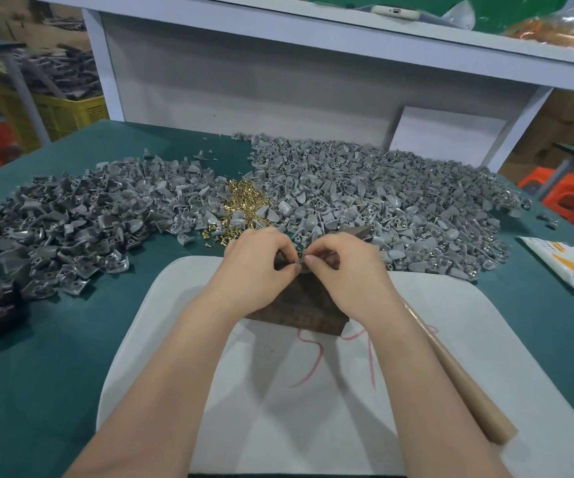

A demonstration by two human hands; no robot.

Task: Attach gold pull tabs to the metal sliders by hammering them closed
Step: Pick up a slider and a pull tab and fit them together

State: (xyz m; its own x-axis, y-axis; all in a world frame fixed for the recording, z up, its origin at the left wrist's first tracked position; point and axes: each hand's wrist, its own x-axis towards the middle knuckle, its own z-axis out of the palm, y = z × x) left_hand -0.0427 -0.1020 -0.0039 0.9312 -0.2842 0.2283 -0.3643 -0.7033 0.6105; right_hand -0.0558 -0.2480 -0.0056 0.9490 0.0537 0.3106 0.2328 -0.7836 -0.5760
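A green-covered worktable [54, 339] fills the frame, with a white shelf unit [278, 39] behind it at the top. At centre, over a dark block [299, 315] on a white pad [278, 426], the left hand [254, 260] and right hand [344, 263] meet. Their curled fingertips pinch a small grey slider [299, 266] between them. Whether a tab is on it cannot be told.

Just above lies a heap of gold pull tabs [244, 201], flanked by a left slider pile [72, 222] and a right slider pile [382, 194]. A wooden hammer handle [458, 381] lies at lower right. In the upper left, a yellow crate [68, 113] holds grey parts.
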